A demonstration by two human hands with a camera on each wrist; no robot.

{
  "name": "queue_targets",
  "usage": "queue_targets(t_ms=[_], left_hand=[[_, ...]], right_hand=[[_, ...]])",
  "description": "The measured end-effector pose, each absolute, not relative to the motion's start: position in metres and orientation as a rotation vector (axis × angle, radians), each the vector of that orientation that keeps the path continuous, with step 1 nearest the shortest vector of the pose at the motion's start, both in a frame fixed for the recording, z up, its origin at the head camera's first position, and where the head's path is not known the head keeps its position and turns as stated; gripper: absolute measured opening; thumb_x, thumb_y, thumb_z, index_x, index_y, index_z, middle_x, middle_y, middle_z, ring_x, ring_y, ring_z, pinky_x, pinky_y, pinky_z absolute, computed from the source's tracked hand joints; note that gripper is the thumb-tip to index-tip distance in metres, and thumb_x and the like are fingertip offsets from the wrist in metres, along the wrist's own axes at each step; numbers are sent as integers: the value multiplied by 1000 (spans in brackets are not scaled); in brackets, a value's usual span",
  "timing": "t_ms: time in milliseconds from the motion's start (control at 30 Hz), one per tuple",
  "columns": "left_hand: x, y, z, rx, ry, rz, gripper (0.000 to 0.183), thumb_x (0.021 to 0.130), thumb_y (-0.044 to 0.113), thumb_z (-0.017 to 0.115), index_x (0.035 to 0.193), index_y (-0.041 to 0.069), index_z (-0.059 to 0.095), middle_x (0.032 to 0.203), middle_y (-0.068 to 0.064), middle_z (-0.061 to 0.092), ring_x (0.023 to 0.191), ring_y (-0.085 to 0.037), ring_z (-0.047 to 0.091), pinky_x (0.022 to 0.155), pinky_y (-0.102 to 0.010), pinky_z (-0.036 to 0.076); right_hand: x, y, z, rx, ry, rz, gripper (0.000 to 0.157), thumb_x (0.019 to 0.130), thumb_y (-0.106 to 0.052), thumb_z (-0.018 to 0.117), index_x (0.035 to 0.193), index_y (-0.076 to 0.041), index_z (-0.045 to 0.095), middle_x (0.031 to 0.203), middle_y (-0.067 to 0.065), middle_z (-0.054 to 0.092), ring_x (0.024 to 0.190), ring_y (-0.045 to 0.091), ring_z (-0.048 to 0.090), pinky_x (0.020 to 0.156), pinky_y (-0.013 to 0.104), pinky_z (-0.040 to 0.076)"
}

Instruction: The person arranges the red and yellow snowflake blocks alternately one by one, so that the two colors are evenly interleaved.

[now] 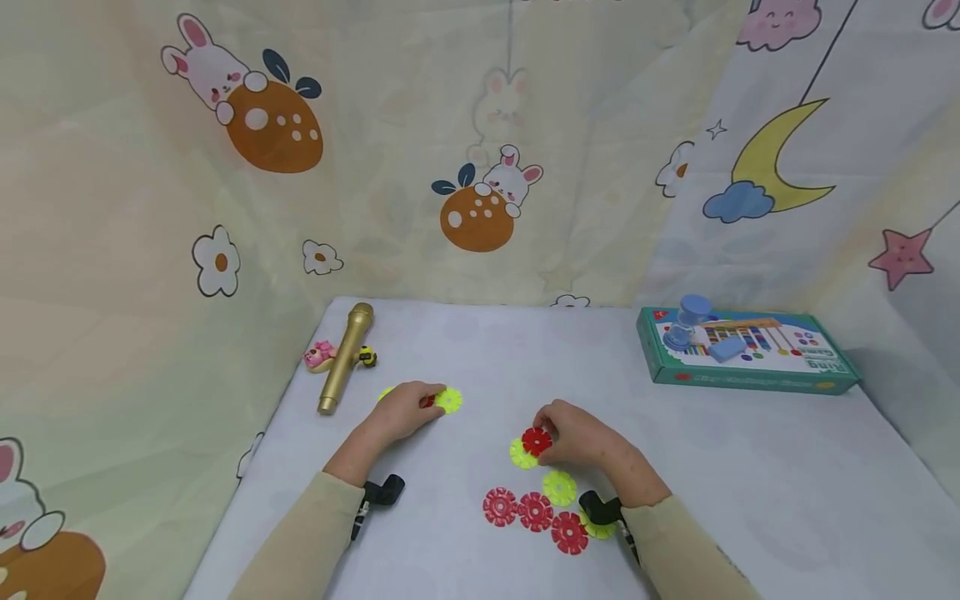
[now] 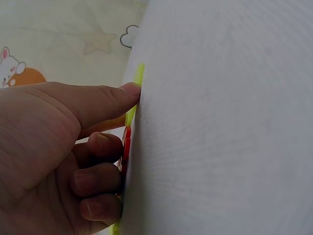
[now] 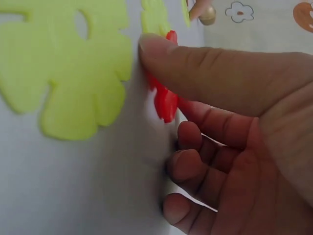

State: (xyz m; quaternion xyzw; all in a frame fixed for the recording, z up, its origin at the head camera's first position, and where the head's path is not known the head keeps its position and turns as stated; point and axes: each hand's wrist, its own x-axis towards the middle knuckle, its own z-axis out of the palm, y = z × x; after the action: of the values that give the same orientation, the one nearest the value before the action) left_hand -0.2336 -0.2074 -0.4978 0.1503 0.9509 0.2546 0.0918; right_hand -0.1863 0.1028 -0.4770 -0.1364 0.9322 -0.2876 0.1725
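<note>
My left hand (image 1: 403, 412) is low over the left-centre of the table, thumb and forefinger pinching a yellow-green flower-shaped plastic disc (image 1: 449, 400) at its edge. In the left wrist view, red flower disc edges (image 2: 126, 143) show beside the curled fingers, partly hidden by them. My right hand (image 1: 581, 433) pinches a red flower disc (image 1: 536, 441) between thumb and forefinger; in the head view it overlaps a yellow-green flower disc (image 1: 521, 455). The right wrist view shows that red disc (image 3: 166, 103) tilted on edge, with a large yellow-green disc (image 3: 73, 73) nearby.
Nearer the body lie three red flower discs (image 1: 536, 511), a yellow-green disc (image 1: 559, 487) and another beside the right wrist. At the back left are a gold microphone-shaped stick (image 1: 347, 357) and small pink and bee figures. A green box (image 1: 750, 379) carries a blue hourglass-shaped piece (image 1: 687, 322) and blue block.
</note>
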Motion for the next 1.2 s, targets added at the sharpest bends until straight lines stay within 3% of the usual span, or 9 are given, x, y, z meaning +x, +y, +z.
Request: queue_targets(t_ms=[533, 833, 1200], left_hand=[[-233, -209, -497, 411, 2817, 757, 48, 88, 33, 66, 132, 17, 57, 129, -2, 57, 121, -23, 49, 98, -42, 38], [-233, -208, -495, 404, 2825, 762, 48, 87, 32, 67, 132, 17, 57, 129, -2, 57, 121, -23, 49, 98, -42, 38], [-233, -205, -495, 368, 2799, 775, 49, 87, 34, 67, 133, 19, 56, 129, -1, 57, 120, -22, 49, 98, -43, 38]], right_hand=[[-200, 98, -463, -350, 2553, -854, 49, 64, -19, 86, 101, -13, 54, 92, 2, 53, 82, 19, 51, 67, 31, 50], [-230, 57, -443, -281, 2681, -1000, 47, 67, -21, 85, 103, -8, 57, 86, 6, 52, 73, 18, 49, 57, 29, 43], [-249, 13, -468, -164, 2665, -815, 53, 70, -29, 83, 110, -7, 56, 96, 2, 56, 87, 19, 52, 75, 33, 48]])
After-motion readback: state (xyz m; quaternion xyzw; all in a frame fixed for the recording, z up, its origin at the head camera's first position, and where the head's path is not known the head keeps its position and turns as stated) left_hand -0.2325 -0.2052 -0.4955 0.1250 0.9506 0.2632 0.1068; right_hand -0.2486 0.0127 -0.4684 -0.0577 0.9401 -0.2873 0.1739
